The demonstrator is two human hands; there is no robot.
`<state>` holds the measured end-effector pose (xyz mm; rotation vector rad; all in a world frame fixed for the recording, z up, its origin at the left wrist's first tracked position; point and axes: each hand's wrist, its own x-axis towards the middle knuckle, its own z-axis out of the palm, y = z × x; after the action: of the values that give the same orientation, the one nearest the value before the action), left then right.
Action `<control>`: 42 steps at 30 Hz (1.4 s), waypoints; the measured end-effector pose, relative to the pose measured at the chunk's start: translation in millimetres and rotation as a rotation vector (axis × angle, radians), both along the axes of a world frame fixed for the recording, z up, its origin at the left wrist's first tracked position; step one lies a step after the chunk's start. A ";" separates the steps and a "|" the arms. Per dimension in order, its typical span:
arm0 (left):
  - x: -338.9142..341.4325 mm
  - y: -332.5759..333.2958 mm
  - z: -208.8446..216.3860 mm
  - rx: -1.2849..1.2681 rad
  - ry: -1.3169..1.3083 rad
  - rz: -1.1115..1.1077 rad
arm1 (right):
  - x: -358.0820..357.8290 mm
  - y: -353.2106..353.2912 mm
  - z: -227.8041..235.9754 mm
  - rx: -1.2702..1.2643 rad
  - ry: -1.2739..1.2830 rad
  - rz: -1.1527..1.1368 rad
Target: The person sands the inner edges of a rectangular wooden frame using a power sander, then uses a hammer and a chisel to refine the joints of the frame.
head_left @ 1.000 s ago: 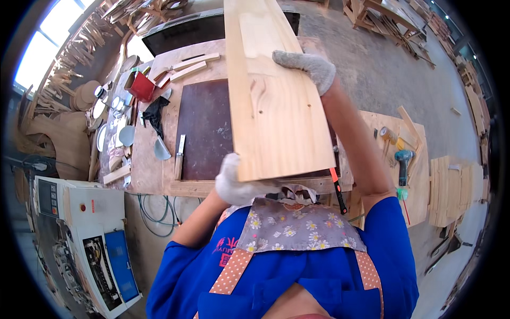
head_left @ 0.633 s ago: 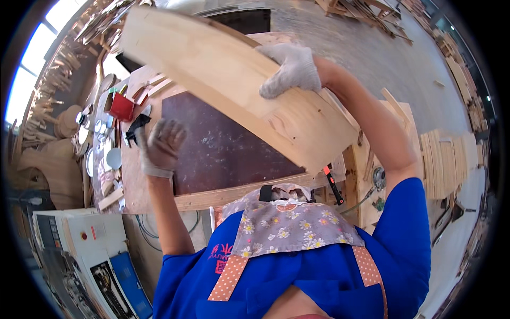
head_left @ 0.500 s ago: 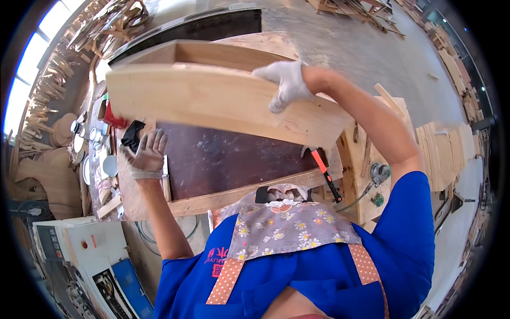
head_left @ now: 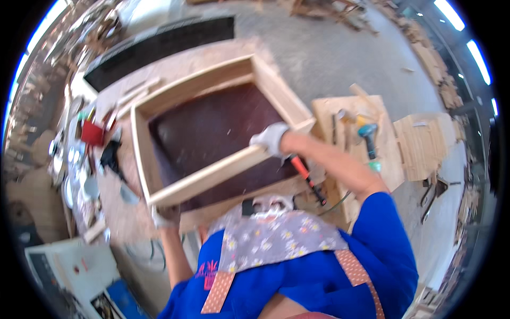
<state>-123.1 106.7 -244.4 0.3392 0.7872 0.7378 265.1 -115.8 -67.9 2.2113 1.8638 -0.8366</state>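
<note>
A four-sided pale wooden frame (head_left: 212,176) is tilted above the bench, its inside open to the dark brown board (head_left: 218,125) underneath. Gripping the near rail toward its right end is my gloved right hand (head_left: 272,139), fingers wrapped over the edge. My gloved left hand (head_left: 166,215) is closed at the frame's near left corner, its fingers mostly hidden behind the wood. Beside my right hand lies a hammer (head_left: 307,179) with an orange and black handle, its head out of sight.
A teal power tool (head_left: 367,139) rests on a wooden side table at right, near stacked wood panels (head_left: 419,146). A red container (head_left: 92,133) and a black cloth-like thing (head_left: 110,159) sit left. Beyond stands a long black panel (head_left: 159,50).
The wooden frame has swung from upright on its side to nearly flat over the dark board. My left hand, previously open and apart, has met its near left corner. My right hand has lowered.
</note>
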 end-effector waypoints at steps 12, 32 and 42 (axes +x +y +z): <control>10.3 10.5 20.1 0.282 0.674 -0.249 | -12.5 -10.1 -31.9 0.226 0.225 -0.430; 4.2 0.4 14.9 0.215 0.624 -0.062 | 77.8 -104.6 -121.7 0.681 0.668 -1.649; -24.5 27.3 12.4 0.236 0.344 -0.175 | 26.2 -148.2 -87.3 0.783 1.122 -1.558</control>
<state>-147.6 134.0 -232.0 0.7537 0.9817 0.6147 291.2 -264.0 -155.2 4.1428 -0.2414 -2.0201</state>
